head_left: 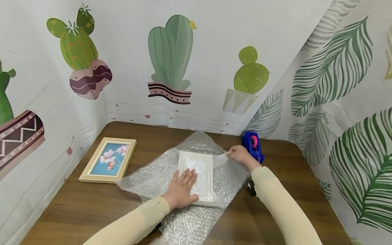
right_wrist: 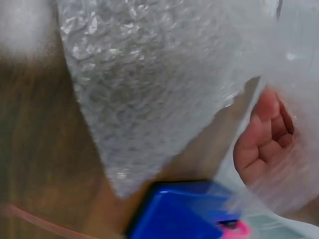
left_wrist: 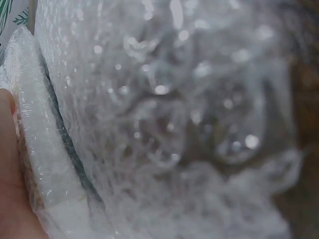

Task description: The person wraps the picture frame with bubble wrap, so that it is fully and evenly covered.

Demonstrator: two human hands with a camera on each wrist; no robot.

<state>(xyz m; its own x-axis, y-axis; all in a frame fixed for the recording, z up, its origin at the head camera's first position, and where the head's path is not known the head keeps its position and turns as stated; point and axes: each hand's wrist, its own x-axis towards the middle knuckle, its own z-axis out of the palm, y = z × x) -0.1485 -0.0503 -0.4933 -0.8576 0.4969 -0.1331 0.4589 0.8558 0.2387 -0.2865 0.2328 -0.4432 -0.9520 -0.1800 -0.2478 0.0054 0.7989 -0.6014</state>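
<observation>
A white picture frame (head_left: 210, 173) lies on a sheet of bubble wrap (head_left: 196, 224), with clear wrap over its face. My left hand (head_left: 181, 191) rests flat on the covered frame, fingers spread across its lower left part. In the left wrist view, the frame's edge (left_wrist: 42, 134) stands beside that palm, with blurred bubble wrap filling most of the picture. To the frame's upper right, my right hand (head_left: 240, 154) pinches a raised flap of the bubble wrap. The right wrist view shows its curled fingers (right_wrist: 269, 124) partly behind the film, above a spread corner of the wrap.
A blue tape dispenser (head_left: 258, 154) with a pink ring stands just beyond my right wrist. At the table's left is a second picture frame (head_left: 85, 177), light wood, with a flower picture. Printed cloth (head_left: 211, 68) hangs behind the brown table (head_left: 76, 204).
</observation>
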